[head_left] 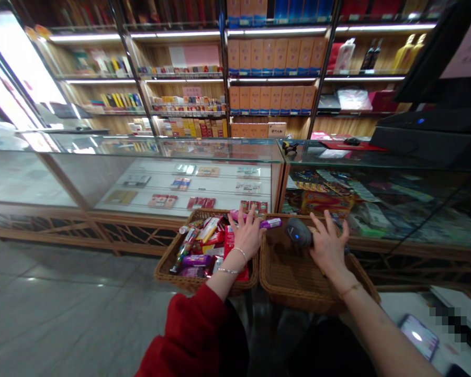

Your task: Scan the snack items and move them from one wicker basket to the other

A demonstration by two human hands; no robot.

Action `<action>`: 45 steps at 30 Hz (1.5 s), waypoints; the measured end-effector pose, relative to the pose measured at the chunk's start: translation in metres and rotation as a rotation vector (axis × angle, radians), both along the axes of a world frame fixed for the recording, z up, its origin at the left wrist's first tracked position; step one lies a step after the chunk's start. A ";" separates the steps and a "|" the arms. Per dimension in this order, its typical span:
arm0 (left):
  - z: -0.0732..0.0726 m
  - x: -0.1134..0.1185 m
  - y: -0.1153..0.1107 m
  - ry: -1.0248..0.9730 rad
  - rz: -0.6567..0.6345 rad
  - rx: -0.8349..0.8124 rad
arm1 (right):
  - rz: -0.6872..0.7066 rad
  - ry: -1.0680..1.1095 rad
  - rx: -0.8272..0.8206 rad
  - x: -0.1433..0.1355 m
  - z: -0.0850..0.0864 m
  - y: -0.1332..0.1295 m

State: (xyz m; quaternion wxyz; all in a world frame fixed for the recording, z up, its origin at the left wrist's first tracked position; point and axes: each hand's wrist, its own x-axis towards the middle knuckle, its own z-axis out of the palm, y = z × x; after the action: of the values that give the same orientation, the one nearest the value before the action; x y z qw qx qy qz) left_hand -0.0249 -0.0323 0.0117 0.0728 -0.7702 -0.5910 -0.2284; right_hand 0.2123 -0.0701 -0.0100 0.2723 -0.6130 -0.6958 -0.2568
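Note:
My left hand (246, 231), fingers spread, lies over the right side of a wicker basket (165, 268) full of packaged snacks. A purple tube-shaped pack (270, 223) sticks out beside its fingers, across the baskets' shared rims. A pink pack (237, 214) shows at the fingertips, and a red packet (229, 240) lies beside the hand. My right hand (329, 245) stretches its fingers apart over a second wicker basket (294, 298). Under it is a dark grey handheld barcode scanner (299, 232) with a blue light; its handle is mostly hidden by the hand.
Behind the baskets runs a glass display counter (204, 180) holding small boxes. Shelves with orange boxes (277, 56) line the wall. A monitor (424, 57) stands at the right, with a mouse (352, 141) nearby. A phone (419, 336) lies on a white surface, lower right.

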 end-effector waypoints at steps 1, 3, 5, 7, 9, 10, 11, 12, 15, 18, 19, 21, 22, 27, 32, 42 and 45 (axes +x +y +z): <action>0.000 -0.004 -0.001 -0.001 0.008 -0.002 | 0.004 -0.003 -0.003 -0.001 0.001 0.000; 0.000 -0.011 -0.004 -0.005 0.021 -0.002 | 0.012 -0.009 -0.009 -0.004 0.002 0.001; -0.002 -0.018 -0.006 -0.009 0.028 0.006 | 0.023 -0.014 -0.012 -0.007 0.003 0.002; -0.003 -0.025 -0.008 -0.014 0.041 0.014 | 0.039 -0.021 -0.010 -0.011 0.005 0.003; -0.004 -0.032 -0.009 -0.017 0.061 0.011 | 0.053 -0.033 -0.008 -0.015 0.006 0.004; -0.004 -0.035 -0.010 -0.019 0.073 0.008 | 0.057 -0.040 -0.009 -0.017 0.007 0.005; -0.004 -0.039 -0.011 -0.021 0.084 0.005 | 0.059 -0.048 -0.012 -0.018 0.008 0.005; -0.004 -0.042 -0.012 -0.021 0.092 0.006 | 0.059 -0.056 -0.016 -0.020 0.009 0.006; -0.003 -0.052 -0.016 -0.021 0.115 0.014 | 0.058 -0.069 -0.023 -0.025 0.011 0.008; -0.002 -0.063 -0.019 -0.026 0.144 0.007 | 0.067 -0.073 -0.018 -0.030 0.014 0.010; -0.002 -0.066 -0.020 -0.030 0.154 0.004 | 0.073 -0.073 -0.017 -0.031 0.014 0.010; -0.003 -0.072 -0.023 -0.040 0.171 0.002 | 0.082 -0.070 -0.016 -0.033 0.015 0.011; -0.004 -0.076 -0.024 -0.043 0.177 0.001 | 0.085 -0.070 -0.017 -0.034 0.015 0.011; -0.009 -0.091 -0.034 -0.042 0.209 0.002 | 0.099 -0.099 -0.015 -0.036 0.013 0.013; -0.011 -0.103 -0.046 -0.070 0.238 0.010 | 0.105 -0.121 -0.011 -0.035 0.009 0.015; -0.007 -0.103 -0.050 -0.099 0.269 0.046 | 0.088 -0.112 -0.022 -0.037 0.008 0.014; -0.008 -0.100 -0.048 -0.091 0.269 0.055 | 0.083 -0.107 -0.034 -0.035 0.007 0.013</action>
State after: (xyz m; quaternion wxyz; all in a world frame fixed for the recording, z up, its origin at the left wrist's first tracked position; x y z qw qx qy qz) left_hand -0.1252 -0.0808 0.0035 0.0967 -0.6706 -0.6851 -0.2675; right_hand 0.1773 -0.0567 -0.0025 0.2347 -0.5737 -0.7383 -0.2658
